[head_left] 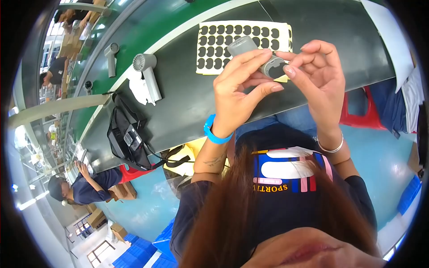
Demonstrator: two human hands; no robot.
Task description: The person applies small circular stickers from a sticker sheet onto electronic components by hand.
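My left hand (237,96) grips a small grey cylinder-shaped part (254,56) and holds it up over the dark worktable (187,94). My right hand (319,73) touches the dark end of that part with thumb and fingertips pinched on it. Just behind the hands lies a pale yellow sheet (214,44) covered with rows of several dark oval stickers. A blue band sits on my left wrist, a silver bangle on my right.
A white hair dryer (147,73) lies left of the sheet, another grey one (111,56) on the green conveyor belt (134,31). A black bag (127,138) hangs off the table edge. Red stools (362,116) stand below. Another person (85,185) sits at left.
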